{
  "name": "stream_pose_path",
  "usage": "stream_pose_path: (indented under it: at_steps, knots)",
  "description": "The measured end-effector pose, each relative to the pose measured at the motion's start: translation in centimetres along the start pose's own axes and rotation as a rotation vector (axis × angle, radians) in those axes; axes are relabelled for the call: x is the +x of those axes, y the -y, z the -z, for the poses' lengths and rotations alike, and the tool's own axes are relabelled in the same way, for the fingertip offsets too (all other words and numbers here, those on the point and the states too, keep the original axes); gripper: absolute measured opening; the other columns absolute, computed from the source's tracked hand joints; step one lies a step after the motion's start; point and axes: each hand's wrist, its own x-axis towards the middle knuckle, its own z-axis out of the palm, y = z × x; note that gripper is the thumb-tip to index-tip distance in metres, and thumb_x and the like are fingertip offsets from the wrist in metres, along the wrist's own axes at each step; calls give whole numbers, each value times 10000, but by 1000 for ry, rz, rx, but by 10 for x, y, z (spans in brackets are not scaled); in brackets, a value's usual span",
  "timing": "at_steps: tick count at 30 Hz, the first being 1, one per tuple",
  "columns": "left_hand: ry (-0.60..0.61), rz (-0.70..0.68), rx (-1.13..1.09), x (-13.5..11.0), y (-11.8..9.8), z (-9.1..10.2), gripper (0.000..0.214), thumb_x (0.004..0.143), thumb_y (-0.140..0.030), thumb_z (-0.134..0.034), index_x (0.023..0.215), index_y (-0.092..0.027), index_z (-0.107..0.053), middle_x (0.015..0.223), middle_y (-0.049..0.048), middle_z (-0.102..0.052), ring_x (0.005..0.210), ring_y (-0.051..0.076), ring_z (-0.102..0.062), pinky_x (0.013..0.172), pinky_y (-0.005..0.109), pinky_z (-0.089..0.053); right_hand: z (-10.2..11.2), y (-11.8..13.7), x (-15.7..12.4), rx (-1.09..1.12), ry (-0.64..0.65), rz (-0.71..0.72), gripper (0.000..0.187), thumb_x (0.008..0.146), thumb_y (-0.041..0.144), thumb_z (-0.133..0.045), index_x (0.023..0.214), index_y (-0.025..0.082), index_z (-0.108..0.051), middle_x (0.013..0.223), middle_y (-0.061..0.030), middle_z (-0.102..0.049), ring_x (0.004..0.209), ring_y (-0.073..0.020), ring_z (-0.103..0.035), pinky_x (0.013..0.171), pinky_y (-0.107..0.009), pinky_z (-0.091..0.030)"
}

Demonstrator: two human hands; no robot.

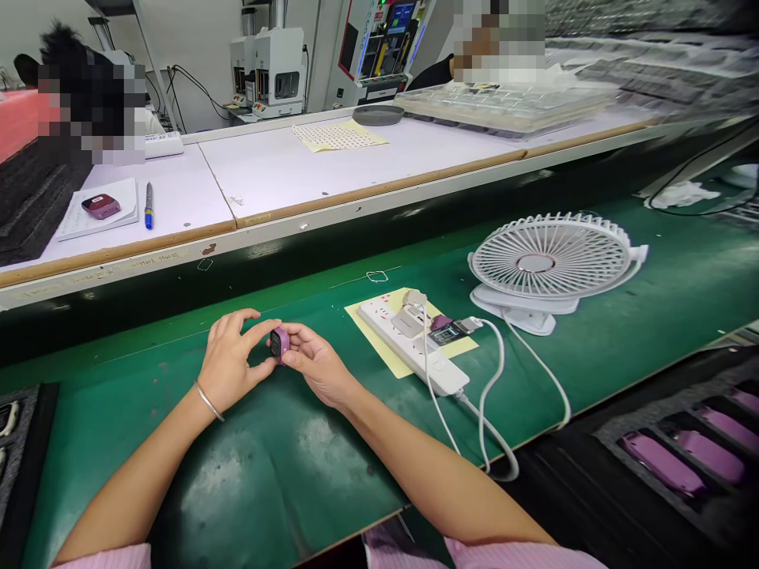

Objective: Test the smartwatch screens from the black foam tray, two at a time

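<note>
A small purple boxy device (pixel 279 343) with a dark face is held up over the green mat (pixel 178 466). My left hand (pixel 232 352) pinches one side of it between thumb and fingers. My right hand (pixel 314 363) grips the other side with its fingertips. A thin metal bangle (pixel 209 401) circles my left wrist. To the right of my hands, a white power strip (pixel 409 340) lies on a pale yellow sheet (pixel 379 332), with a plugged-in charger (pixel 412 316) and a small dark-and-purple item (pixel 447 330) beside it.
A white clip-on fan (pixel 549 265) stands beyond the power strip, with white cables trailing across the mat. Foam trays hold purple parts (pixel 681 458) at lower right. A raised white bench behind carries a pen (pixel 148 205), a notepad and machines.
</note>
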Motion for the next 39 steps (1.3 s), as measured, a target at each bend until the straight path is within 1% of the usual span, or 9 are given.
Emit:
stream_pose_path:
  at_steps: [4, 8, 21, 24, 28, 30, 33, 36, 39]
  knots:
    - [-50, -34, -35, 0, -2, 3, 420, 825, -261, -634, 1242, -235, -590, 1221, 107, -579, 1137, 272, -555, 980, 459, -425, 2, 2, 1, 108, 97, -89, 500, 737, 532, -804, 1097, 202, -697, 1037, -87, -730, 882, -178, -647, 794, -299, -467]
    - [-64, -56, -96, 1, -5, 6, 404, 823, -286, -646, 1216, -218, -579, 1198, 109, -594, 1130, 272, -559, 995, 462, -422, 3, 4, 1, 199, 142, -159, 475, 752, 532, -791, 1070, 189, -710, 1043, -104, -740, 843, -173, -643, 798, -311, -470]
    - [-92, -81, -74, 1, -7, 7, 362, 842, -278, -649, 1194, -237, -575, 1175, 104, -605, 1117, 270, -561, 979, 453, -436, 5, 3, 1, 226, 187, -132, 428, 779, 506, -779, 1074, 200, -729, 1018, -96, -742, 899, -180, -650, 813, -310, -483]
    - [-76, -62, -54, 1, -3, 5, 476, 855, -371, -671, 1287, -231, -529, 1215, 121, -606, 1140, 285, -561, 984, 463, -436, 6, 5, 4, 238, 141, -125, 418, 797, 482, -767, 1115, 215, -717, 1043, -92, -745, 858, -167, -651, 787, -304, -487]
    - [35, 59, -45, -3, 11, -14, 827, 806, -589, -673, 1465, -196, -365, 1351, 175, -569, 1248, 338, -531, 1034, 516, -426, 13, 10, 12, 202, 22, -59, 363, 840, 415, -730, 1148, 229, -686, 1103, -82, -739, 744, -134, -649, 713, -283, -486]
    - [168, 134, -19, -7, 16, -33, 928, 801, -674, -615, 1490, -121, -331, 1437, 243, -500, 1334, 385, -474, 1068, 551, -402, 17, 13, 15, 173, -18, -13, 335, 846, 384, -723, 1133, 219, -673, 1079, -80, -746, 733, -133, -658, 711, -280, -485]
    - [380, 240, 106, -16, 16, -61, 1002, 820, -752, -493, 1487, -21, -337, 1540, 326, -327, 1445, 464, -297, 1114, 629, -316, 21, 15, 17, 154, -45, 33, 281, 853, 361, -708, 1084, 211, -655, 1088, -83, -745, 740, -145, -672, 715, -294, -489]
    - [476, 219, 210, -23, 10, -77, 1084, 811, -810, -407, 1522, -3, -276, 1604, 298, -178, 1501, 451, -120, 1172, 657, -173, 20, 14, 17, 146, -42, 47, 250, 863, 352, -683, 1059, 201, -643, 1095, -94, -740, 708, -152, -666, 721, -318, -491]
    - [526, 178, 223, -24, 7, -77, 1042, 823, -813, -367, 1561, -91, -226, 1643, 207, -122, 1519, 411, -68, 1188, 661, -116, 17, 13, 15, 136, -36, 37, 287, 871, 345, -656, 1116, 201, -613, 1050, -94, -744, 703, -164, -664, 726, -334, -486]
